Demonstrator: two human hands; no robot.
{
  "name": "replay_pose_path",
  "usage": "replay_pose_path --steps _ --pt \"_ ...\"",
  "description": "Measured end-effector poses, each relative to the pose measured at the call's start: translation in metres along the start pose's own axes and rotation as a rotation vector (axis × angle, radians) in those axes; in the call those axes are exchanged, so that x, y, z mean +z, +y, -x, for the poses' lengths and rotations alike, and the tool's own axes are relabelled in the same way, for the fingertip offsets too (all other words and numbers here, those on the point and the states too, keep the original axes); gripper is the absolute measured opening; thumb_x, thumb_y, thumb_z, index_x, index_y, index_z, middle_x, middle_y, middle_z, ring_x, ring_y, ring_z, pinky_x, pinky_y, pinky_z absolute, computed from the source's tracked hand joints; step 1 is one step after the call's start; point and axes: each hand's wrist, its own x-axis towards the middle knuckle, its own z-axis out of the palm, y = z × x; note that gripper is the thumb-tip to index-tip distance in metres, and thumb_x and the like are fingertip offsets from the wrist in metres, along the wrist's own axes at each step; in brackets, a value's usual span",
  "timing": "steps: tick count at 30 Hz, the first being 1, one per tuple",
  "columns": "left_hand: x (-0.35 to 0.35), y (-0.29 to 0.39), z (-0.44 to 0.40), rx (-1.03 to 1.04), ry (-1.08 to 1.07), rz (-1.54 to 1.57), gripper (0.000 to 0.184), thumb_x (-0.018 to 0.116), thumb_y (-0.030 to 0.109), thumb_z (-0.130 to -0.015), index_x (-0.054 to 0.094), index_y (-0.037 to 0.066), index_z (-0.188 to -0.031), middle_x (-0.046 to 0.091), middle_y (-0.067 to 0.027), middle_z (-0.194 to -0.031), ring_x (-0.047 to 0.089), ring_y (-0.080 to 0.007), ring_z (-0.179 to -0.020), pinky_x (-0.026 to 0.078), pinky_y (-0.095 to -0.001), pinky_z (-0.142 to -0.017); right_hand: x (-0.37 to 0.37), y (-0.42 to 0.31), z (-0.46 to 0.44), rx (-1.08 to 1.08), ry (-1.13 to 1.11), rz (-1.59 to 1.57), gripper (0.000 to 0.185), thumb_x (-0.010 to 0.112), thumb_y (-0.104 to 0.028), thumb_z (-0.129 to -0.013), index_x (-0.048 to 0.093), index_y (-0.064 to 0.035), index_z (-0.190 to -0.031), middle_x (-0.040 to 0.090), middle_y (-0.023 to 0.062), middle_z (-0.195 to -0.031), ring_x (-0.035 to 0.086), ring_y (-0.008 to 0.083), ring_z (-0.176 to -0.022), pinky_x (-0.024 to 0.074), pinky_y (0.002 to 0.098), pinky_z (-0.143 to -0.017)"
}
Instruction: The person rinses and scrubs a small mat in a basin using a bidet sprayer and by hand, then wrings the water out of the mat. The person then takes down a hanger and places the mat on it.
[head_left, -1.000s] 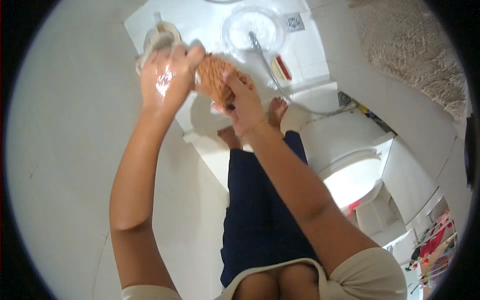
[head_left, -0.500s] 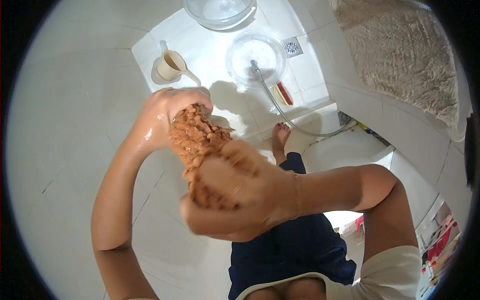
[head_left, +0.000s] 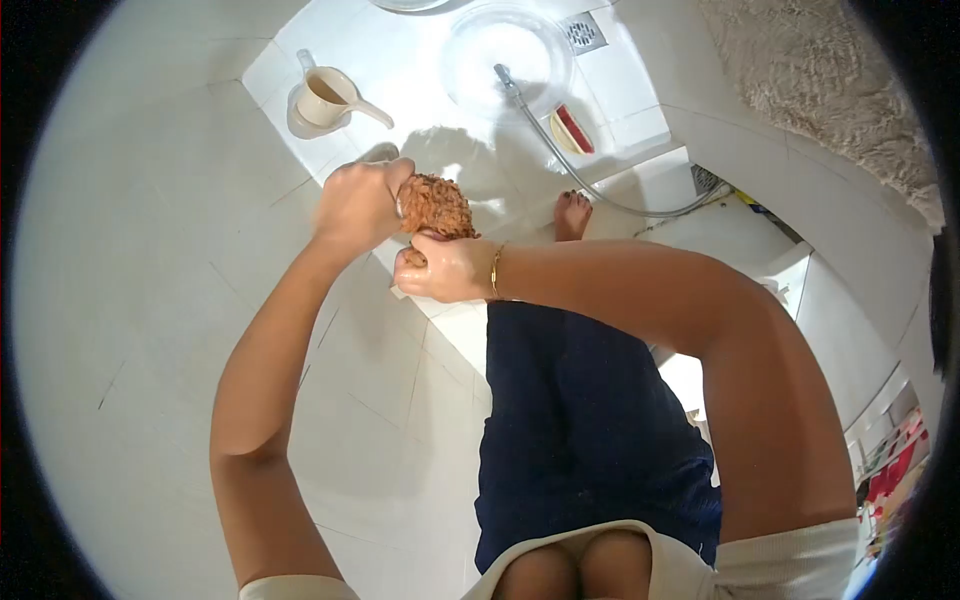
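Note:
An orange-brown shaggy cloth (head_left: 436, 207) is bunched between my two hands above the tiled floor. My left hand (head_left: 360, 205) is closed around its upper left end. At the lower end, my right hand (head_left: 447, 268) is clenched on the cloth, with a small tuft showing by the thumb. Both hands look wet, and the parts of the cloth inside my fists are hidden.
A cream dipper (head_left: 328, 98) stands on the white tiles. Behind it lies a clear round basin (head_left: 455, 70) with a shower hose (head_left: 545, 135) across it. Nearby are a red-and-white brush (head_left: 572, 130), a floor drain (head_left: 583, 34) and a beige shaggy mat (head_left: 830, 90).
Both hands have moved away from the camera, up in the view, with the cloth. It is bunched more compactly between the fists, and the right hand is no longer blurred.

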Motion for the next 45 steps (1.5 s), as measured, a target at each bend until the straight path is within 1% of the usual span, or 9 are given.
replay_pose_path --steps 9,13,15,19,21,26,39,41,45 --pt "0.022 -0.008 0.012 -0.283 -0.081 0.305 0.031 0.063 0.006 -0.065 0.05 0.007 -0.093 0.062 -0.0156 -0.08 0.06 -0.0313 -0.072 0.047 -0.0388 -0.064 -0.024 0.036 0.025 0.21 -0.233 -0.595 0.012 0.052 -0.012 -0.069 0.05 -0.008 -0.081 0.05 0.0071 -0.091 0.052 0.0211 -0.085 0.0423 0.0338 -0.073" --pt "0.034 0.003 0.021 -0.505 0.212 1.144 0.058 0.062 -0.005 -0.066 0.026 0.006 -0.11 0.054 -0.0155 -0.09 0.058 -0.0236 -0.069 0.047 -0.0337 -0.066 -0.021 0.068 0.07 1.28 0.183 -0.672 0.061 0.066 -0.03 -0.073 0.037 -0.0106 -0.122 0.036 0.0166 -0.12 0.043 0.0354 -0.108 0.0372 0.0482 -0.094" --pt "0.038 0.018 0.01 -0.459 0.272 1.164 0.061 0.061 -0.007 -0.067 0.021 0.008 -0.111 0.049 -0.0157 -0.096 0.054 -0.0223 -0.077 0.046 -0.0326 -0.069 -0.017 0.07 0.07 1.293 0.152 -0.665 0.087 0.067 -0.05 -0.071 0.021 -0.0139 -0.135 0.026 0.0184 -0.126 0.04 0.0379 -0.111 0.0373 0.0481 -0.096" --pt "0.033 0.05 -0.027 -0.391 0.525 1.059 0.063 0.061 -0.007 -0.071 0.015 0.01 -0.11 0.044 -0.0208 -0.108 0.054 -0.0207 -0.091 0.049 -0.0296 -0.068 -0.033 0.081 0.022 1.925 -0.221 -2.322 0.085 0.049 -0.067 -0.076 0.025 -0.0084 -0.133 0.029 0.013 -0.132 0.046 0.0303 -0.109 0.0453 0.0349 -0.087" --pt "0.023 0.062 -0.034 -0.417 0.564 1.196 0.064 0.06 -0.007 -0.071 0.017 0.008 -0.115 0.04 -0.0207 -0.114 0.047 -0.0217 -0.101 0.044 -0.0316 -0.078 -0.02 0.09 0.002 1.597 0.562 -2.473 0.07 0.05 -0.063 -0.078 0.043 -0.0096 -0.121 0.052 0.0104 -0.114 0.058 0.0221 -0.088 0.0508 0.0361 -0.066" --pt "-0.012 0.064 -0.023 -0.245 0.547 1.192 0.078 0.06 -0.007 -0.07 0.021 0.005 -0.137 0.023 -0.0162 -0.142 0.021 -0.0277 -0.133 0.019 -0.0377 -0.108 -0.011 0.147 -0.01 1.732 0.729 -2.02 0.037 0.056 -0.038 -0.082 0.051 -0.0095 -0.105 0.056 0.0037 -0.084 0.056 0.0139 -0.074 0.0474 0.0328 -0.051" --pt "0.058 0.063 -0.015 -0.467 0.508 1.39 0.041 0.055 0.008 -0.083 0.044 0.002 -0.122 0.048 -0.0117 -0.124 0.044 -0.0234 -0.116 0.035 -0.037 -0.095 0.026 0.314 0.005 1.314 0.245 -1.186 0.074 0.057 -0.043 -0.081 0.023 -0.0139 -0.139 0.049 0.0107 -0.122 0.046 0.0271 -0.112 0.0432 0.0525 -0.08" --pt "0.081 0.062 -0.003 -0.519 0.466 1.292 0.038 0.056 0.009 -0.08 0.049 0.003 -0.117 0.048 -0.0131 -0.121 0.045 -0.0253 -0.114 0.037 -0.0368 -0.093 0.048 0.308 0.042 1.237 0.176 -0.233 0.032 0.064 -0.028 -0.073 0.059 -0.0029 -0.092 0.056 0.0111 -0.083 0.055 0.0249 -0.074 0.0474 0.0344 -0.065" --pt "0.113 0.051 0.018 -0.495 0.576 0.853 0.035 0.059 0.006 -0.077 0.054 0.005 -0.111 0.045 -0.0163 -0.125 0.041 -0.0334 -0.118 0.033 -0.0377 -0.099 -0.01 0.226 0.087 1.072 -0.198 0.123 0.004 0.049 -0.006 -0.072 0.051 -0.0029 -0.074 0.049 0.0186 -0.082 0.053 0.0344 -0.083 0.0432 0.0394 -0.07"
